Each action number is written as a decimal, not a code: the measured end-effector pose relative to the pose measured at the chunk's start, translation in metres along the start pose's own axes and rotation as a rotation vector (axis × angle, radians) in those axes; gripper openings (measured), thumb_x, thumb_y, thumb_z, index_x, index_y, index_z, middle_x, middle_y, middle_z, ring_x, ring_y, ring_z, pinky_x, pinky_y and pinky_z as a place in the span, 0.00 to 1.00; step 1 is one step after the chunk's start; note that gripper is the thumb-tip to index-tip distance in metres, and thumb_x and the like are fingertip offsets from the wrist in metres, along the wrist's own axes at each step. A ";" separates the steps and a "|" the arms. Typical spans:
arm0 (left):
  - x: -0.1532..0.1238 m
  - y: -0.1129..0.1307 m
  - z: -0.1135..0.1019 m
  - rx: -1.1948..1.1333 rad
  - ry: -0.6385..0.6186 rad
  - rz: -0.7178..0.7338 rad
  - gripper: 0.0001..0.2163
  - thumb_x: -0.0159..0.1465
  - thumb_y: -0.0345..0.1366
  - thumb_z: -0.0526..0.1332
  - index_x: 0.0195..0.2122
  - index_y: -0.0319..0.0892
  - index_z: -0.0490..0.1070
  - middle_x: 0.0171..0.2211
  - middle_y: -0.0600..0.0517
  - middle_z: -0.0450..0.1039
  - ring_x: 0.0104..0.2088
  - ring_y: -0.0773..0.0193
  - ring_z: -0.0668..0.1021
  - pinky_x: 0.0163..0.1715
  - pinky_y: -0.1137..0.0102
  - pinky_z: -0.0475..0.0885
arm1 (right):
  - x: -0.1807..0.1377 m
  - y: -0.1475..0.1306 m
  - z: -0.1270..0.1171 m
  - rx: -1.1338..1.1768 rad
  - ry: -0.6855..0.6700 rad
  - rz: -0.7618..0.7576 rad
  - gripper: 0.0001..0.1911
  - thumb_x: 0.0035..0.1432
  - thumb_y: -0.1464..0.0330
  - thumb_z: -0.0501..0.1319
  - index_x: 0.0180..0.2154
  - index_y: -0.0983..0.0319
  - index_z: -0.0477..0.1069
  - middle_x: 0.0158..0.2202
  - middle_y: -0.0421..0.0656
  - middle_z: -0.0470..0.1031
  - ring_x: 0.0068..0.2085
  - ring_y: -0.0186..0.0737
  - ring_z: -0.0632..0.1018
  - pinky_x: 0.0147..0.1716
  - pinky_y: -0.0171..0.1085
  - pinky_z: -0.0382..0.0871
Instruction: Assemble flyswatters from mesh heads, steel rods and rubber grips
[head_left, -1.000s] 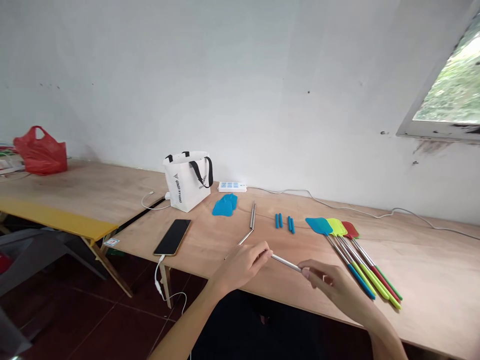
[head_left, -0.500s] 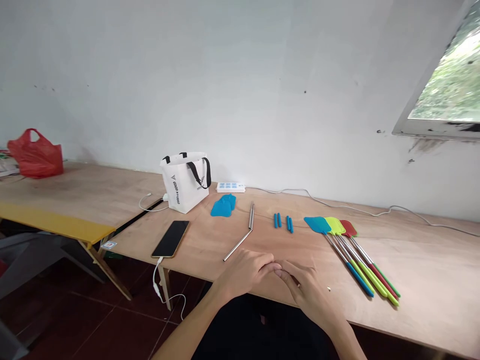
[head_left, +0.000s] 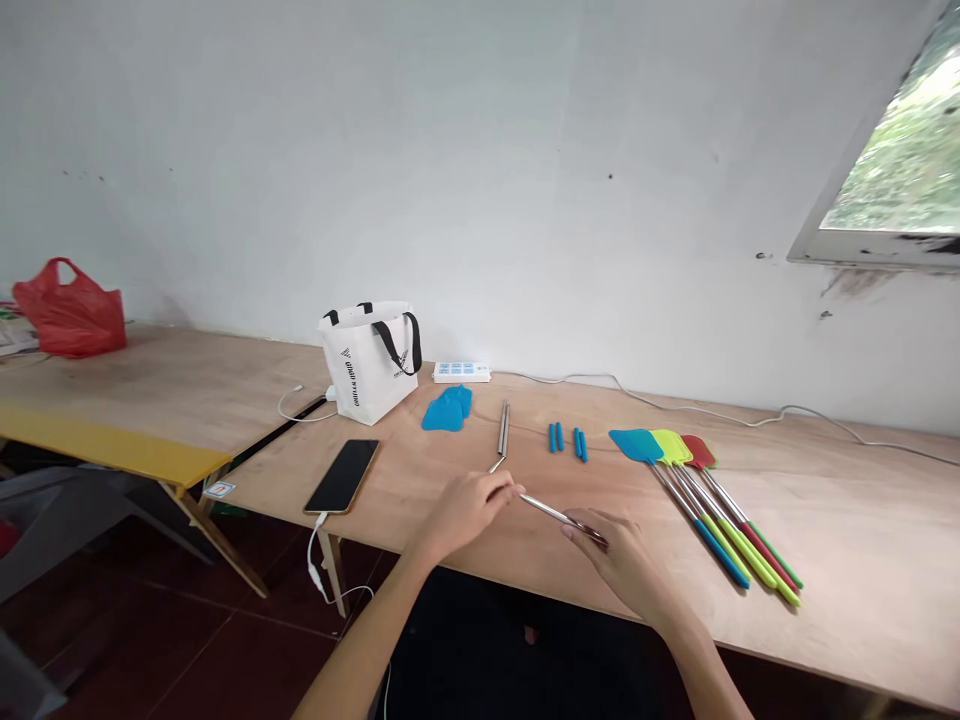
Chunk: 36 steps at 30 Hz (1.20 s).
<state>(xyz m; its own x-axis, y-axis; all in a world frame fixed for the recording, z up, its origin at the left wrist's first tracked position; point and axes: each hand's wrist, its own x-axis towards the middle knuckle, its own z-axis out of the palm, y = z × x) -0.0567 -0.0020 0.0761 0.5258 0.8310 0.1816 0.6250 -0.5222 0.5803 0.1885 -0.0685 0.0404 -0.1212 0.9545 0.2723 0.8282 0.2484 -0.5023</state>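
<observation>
A thin silver metal rod (head_left: 551,509) is held between my two hands above the front of the table. My left hand (head_left: 466,512) pinches its left end with closed fingers. My right hand (head_left: 619,555) is closed around the other end, at the lower right. Just beyond my left hand, more metal rods (head_left: 503,430) lie on the wood, one mostly hidden by the hand. Several short blue handle sleeves (head_left: 556,437) lie in pairs farther back. Flat blue swatter heads (head_left: 448,409) are stacked at the back left of the rods.
Finished-looking fly swatters (head_left: 720,515) in several colours lie at right on the wooden table (head_left: 862,540). A phone (head_left: 343,477) with a cable lies left, near a white bag (head_left: 371,365) and a power strip (head_left: 461,373). A red bag (head_left: 71,310) sits on another table.
My hands were together at the fingertips with no rod visible; now they are apart with a metal rod stretched between them. My left hand covers more of the diagonal rod on the table.
</observation>
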 end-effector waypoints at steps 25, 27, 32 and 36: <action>0.005 -0.031 0.042 0.166 -0.151 0.000 0.09 0.66 0.28 0.61 0.47 0.45 0.72 0.52 0.47 0.73 0.54 0.53 0.75 0.51 0.64 0.68 | 0.004 0.000 0.036 -0.004 -0.220 0.054 0.19 0.71 0.53 0.49 0.36 0.56 0.70 0.39 0.42 0.74 0.39 0.43 0.78 0.38 0.38 0.65; 0.007 -0.036 0.044 0.142 -0.124 0.063 0.15 0.65 0.26 0.63 0.51 0.47 0.71 0.56 0.48 0.69 0.58 0.55 0.72 0.55 0.64 0.66 | 0.003 -0.001 0.033 -0.013 -0.234 0.047 0.18 0.70 0.52 0.51 0.38 0.56 0.71 0.40 0.41 0.73 0.40 0.43 0.78 0.38 0.38 0.65; 0.017 -0.041 0.066 0.147 -0.030 0.154 0.07 0.68 0.37 0.64 0.46 0.48 0.72 0.54 0.50 0.71 0.57 0.54 0.72 0.58 0.60 0.63 | 0.002 -0.001 0.036 -0.096 -0.234 0.035 0.10 0.66 0.58 0.58 0.44 0.53 0.73 0.41 0.41 0.72 0.44 0.44 0.78 0.38 0.37 0.66; 0.019 -0.041 0.078 0.189 0.082 0.164 0.09 0.69 0.45 0.64 0.39 0.45 0.70 0.47 0.51 0.73 0.51 0.55 0.74 0.55 0.59 0.63 | 0.006 0.022 0.045 -0.181 -0.118 -0.002 0.15 0.70 0.63 0.50 0.50 0.51 0.73 0.45 0.43 0.72 0.47 0.44 0.77 0.42 0.39 0.68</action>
<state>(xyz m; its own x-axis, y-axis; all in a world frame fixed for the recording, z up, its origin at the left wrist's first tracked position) -0.0271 0.0205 -0.0056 0.5852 0.7409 0.3294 0.6360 -0.6715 0.3803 0.1810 -0.0497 -0.0061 -0.1775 0.9693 0.1701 0.9113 0.2271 -0.3434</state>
